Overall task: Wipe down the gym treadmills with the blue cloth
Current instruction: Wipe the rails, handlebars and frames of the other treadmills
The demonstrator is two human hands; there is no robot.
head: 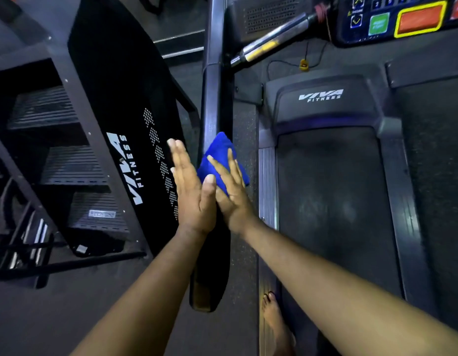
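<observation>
We have the blue cloth (217, 156) pressed flat against the dark upright post (217, 98) of the treadmill (330, 176), our right hand (231, 191) spread open over it with the fingers extended, pinning it by palm pressure, not clutching it. Our left hand (190, 186) is also open and flat, set just beside the right on the post's left face, thumb overlapping the cloth's lower edge; it appears to brace the post, though motion blur at the fingertips leaves that unsure. The post's long axis runs away from us, up toward the console (402, 19), and down toward its padded foot near our arms. The cloth sits midway along it (directly under the right palm), so we judge the coming stroke should travel along that axis, right hand leading.
</observation>
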